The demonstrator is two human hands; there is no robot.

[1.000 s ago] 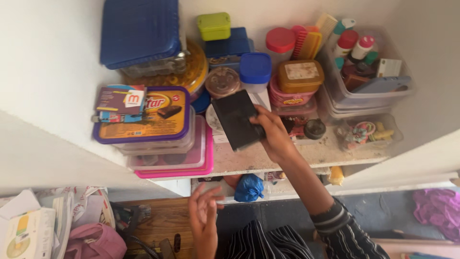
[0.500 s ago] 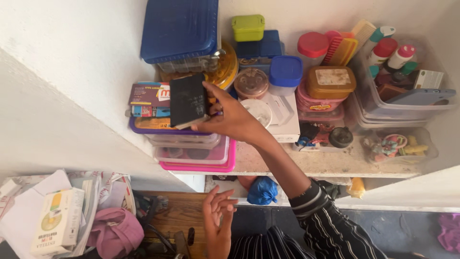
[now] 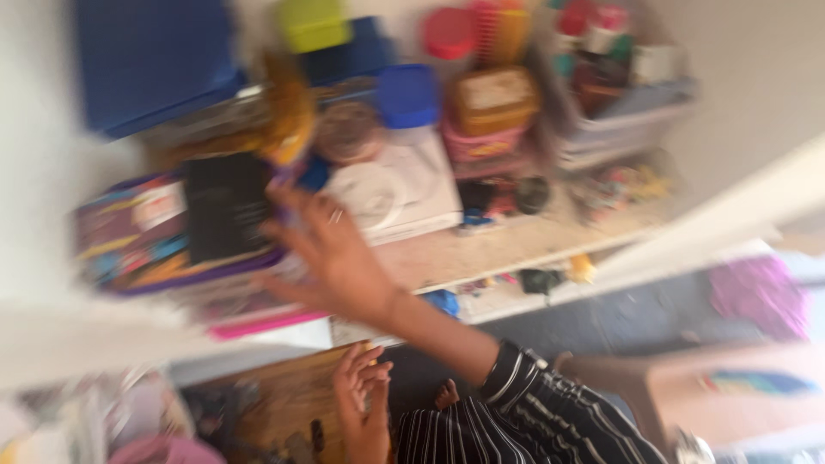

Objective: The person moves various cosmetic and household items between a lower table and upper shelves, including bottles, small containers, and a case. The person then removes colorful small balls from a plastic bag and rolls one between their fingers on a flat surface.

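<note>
Now, right grip (image 3: pixel 331 258) open, fingers spread, beside black book (image 3: pixel 225 208).

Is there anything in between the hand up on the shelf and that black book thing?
Nothing visible. The right hand is spread open just right of the black book, which lies on the purple-rimmed box. The picture is blurry, so whether the fingers touch the book is unclear.

Matt black book (image 3: pixel 225 206) — wooden board (image 3: pixel 284 382)
</note>
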